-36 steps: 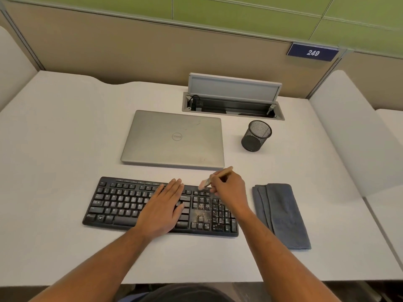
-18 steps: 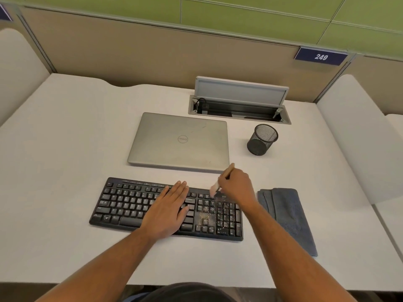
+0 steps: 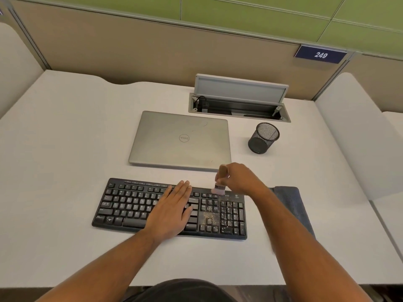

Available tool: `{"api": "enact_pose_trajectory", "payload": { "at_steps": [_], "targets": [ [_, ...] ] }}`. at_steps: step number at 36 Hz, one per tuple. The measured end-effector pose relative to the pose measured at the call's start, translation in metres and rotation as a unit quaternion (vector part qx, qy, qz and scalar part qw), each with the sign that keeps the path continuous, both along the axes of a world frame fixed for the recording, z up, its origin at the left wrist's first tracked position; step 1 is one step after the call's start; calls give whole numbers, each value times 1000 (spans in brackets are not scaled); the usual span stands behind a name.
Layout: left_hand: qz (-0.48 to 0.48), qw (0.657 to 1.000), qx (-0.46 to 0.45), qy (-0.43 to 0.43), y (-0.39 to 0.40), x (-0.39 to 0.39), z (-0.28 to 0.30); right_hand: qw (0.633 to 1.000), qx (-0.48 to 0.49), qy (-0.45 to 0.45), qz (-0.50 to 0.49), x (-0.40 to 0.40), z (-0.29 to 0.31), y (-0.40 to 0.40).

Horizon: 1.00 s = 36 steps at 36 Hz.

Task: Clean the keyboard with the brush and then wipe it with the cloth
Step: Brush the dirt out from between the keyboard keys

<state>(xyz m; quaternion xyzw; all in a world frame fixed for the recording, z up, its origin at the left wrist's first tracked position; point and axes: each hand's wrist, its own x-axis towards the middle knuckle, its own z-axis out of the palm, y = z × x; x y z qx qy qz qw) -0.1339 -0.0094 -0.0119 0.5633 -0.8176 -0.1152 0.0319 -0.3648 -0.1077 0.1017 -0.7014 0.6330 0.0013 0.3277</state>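
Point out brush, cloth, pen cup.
brush (image 3: 219, 188), head view, on the bristles.
cloth (image 3: 291, 199), head view, on the folded top face.
pen cup (image 3: 261, 142), head view, on the mesh wall.

Brush (image 3: 220, 180): a second ago it lay slanted, handle pointing to 2 o'clock and bristles over the keys left of the number pad; now it stands nearly upright, bristles at the keyboard's (image 3: 139, 205) 12 o'clock edge, above the navigation keys.
Right hand (image 3: 241, 178): was over the number pad; now drawn back toward 12 o'clock, past the keyboard's rear edge, gripping the brush handle from the 3 o'clock side.
Number pad: was partly covered by the right hand; now fully in view, speckled with pale crumbs.
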Motion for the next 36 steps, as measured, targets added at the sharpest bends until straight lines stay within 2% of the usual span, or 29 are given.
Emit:
{"api": "enact_pose_trajectory", "payload": {
  "at_steps": [3,7,15,17,21,25,30,36],
  "targets": [
    [-1,1000,-3,3,-1,0,-1,999,-19,-39,7,6,7,-1],
    [-1,1000,2,1,0,0,1,994,6,-111,-2,22,1,8],
    [-3,1000,6,3,-1,1,0,998,-20,7,-57,-11,0,8],
    [-4,1000,5,4,0,0,0,994,-48,-11,-93,-10,1,9],
    [-2,1000,3,8,0,0,2,981,-50,-109,-151,15,-4,22],
    [-4,1000,6,10,-1,0,2,976,-73,-74,-191,18,-16,33],
    [-7,1000,6,4,0,1,2,942,-170,-28,-287,-2,-14,41],
    [-7,1000,-6,15,0,0,0,948,-115,-138,-264,17,-8,49]
  ]
}}
